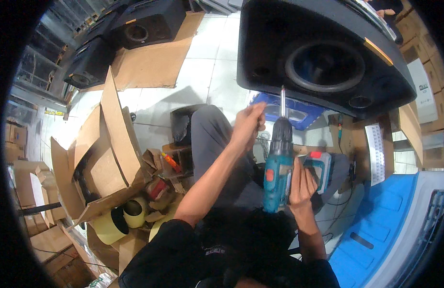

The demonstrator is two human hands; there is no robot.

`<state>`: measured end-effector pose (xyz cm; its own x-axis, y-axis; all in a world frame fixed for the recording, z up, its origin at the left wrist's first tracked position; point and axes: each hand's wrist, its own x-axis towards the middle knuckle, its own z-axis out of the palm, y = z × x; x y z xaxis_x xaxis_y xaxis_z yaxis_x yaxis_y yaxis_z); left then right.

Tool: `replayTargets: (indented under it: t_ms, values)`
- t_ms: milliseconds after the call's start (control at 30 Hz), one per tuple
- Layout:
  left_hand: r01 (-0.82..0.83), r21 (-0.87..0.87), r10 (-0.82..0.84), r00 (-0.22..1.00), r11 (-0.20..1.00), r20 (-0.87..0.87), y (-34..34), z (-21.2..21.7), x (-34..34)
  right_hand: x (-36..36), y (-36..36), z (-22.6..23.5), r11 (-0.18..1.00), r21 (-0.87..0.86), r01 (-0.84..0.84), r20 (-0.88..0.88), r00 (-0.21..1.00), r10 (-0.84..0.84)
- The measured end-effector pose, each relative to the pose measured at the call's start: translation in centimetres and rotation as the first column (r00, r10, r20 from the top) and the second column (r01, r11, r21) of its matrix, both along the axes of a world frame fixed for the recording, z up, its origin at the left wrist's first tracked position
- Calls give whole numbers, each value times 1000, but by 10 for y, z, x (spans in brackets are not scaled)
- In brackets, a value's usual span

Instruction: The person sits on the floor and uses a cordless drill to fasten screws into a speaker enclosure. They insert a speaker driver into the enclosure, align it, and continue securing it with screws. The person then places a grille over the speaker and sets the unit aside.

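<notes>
Below the black speaker cabinet [322,53], which rests tilted over the seated person's knees, a teal cordless drill [278,168] points upward. Right hand [302,185] is wrapped around the drill's grip, fingers clenched on it. Bit [282,102] stands upright, its tip near the cabinet's lower front edge. Left hand [249,124] is raised just beside the bit, fingertips pinched together close to the chuck; whether they hold anything small cannot be told. Folded cardboard [111,144] and yellow tape rolls [121,218] lie on the floor at the person's left. Blue plastic tray [375,230] sits at right.
</notes>
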<state>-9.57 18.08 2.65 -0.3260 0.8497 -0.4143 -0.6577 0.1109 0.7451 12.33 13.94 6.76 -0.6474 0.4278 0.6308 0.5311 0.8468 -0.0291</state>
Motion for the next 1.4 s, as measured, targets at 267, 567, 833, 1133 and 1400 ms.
replayTargets:
  t_ms: [267,567,833,1133,1400]
  values:
    - [78,-149,-13,920,986,391,-46,-49,7,33,-48,5,942,-306,-135,-89,990,113]
    - [40,38,-47,976,999,210,-35,-25,6,38,-54,5,890,-415,-185,-166,978,126]
    - [62,100,-87,959,993,270,-33,5,-6,41,-58,8,861,-458,-221,-176,972,156]
    - [108,136,-141,954,985,265,-35,22,-8,37,-55,9,863,-437,-252,-204,963,178]
    - [118,164,-159,950,979,269,-36,23,-10,43,-57,-12,856,-433,-282,-313,938,151]
